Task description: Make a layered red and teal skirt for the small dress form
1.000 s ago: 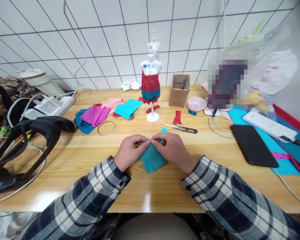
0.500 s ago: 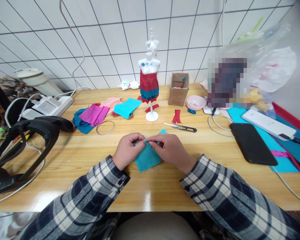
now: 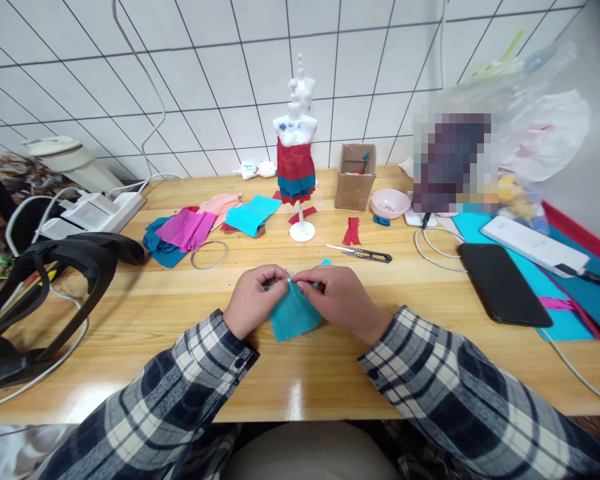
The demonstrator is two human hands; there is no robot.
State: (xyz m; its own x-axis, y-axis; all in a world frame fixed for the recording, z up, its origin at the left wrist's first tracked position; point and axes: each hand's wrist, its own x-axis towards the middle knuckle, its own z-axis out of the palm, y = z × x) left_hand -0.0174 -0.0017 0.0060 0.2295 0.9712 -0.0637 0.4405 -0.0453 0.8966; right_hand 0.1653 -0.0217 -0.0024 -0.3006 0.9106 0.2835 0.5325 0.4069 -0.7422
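A turquoise cloth piece (image 3: 294, 316) hangs between my two hands, low over the wooden table. My left hand (image 3: 258, 300) pinches its upper left edge between thumb and fingers. Pinched at the same edge, close to the left fingertips, is my right hand (image 3: 341, 300); anything small between the fingertips is too tiny to make out. Beyond the hands lie black thread snips (image 3: 375, 256) and a red cloth strip (image 3: 351, 231). A small white dress form (image 3: 296, 130) wears red and teal cloth and stands upright behind them.
Coloured cloth pieces (image 3: 187, 228) and a wire ring (image 3: 209, 255) lie left of centre. A black headset frame (image 3: 97, 257) is far left. At right are a cardboard box (image 3: 355, 187), pink bowl (image 3: 390, 203), black phone (image 3: 503, 283) and cables.
The whole view has shifted slightly. Both hands keep their pinch on the turquoise cloth, whose lower right edge now looks a little more rounded.
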